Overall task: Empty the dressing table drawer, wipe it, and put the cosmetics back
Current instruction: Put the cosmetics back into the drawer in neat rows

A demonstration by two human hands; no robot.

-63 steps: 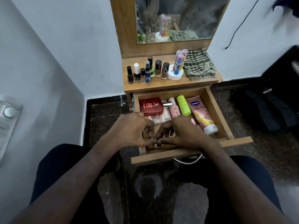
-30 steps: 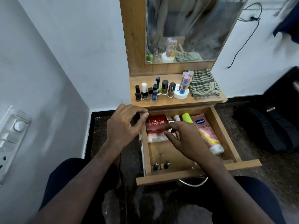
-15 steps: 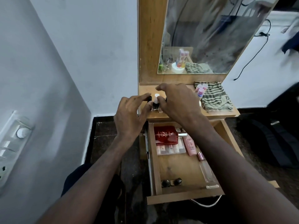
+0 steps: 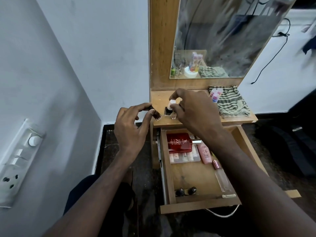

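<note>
The wooden drawer is pulled out below the dressing table top. Inside lie a red perfume box, a pale palette, a pink tube, a clear lip-gloss tube and two small black-capped bottles. My left hand pinches a dark nail polish bottle lifted off the table's left edge. My right hand grips a white-capped nail polish bottle standing on the table top, and covers the other bottles there.
A striped cloth and a white holder of lip balms sit at the table's right. A mirror rises behind. A switch panel is on the left wall. A dark bag lies on the floor to the right.
Both hands went from the drawer's front, where they left two small bottles, up to the table top. The left hand has now lifted a dark bottle clear of the row.
</note>
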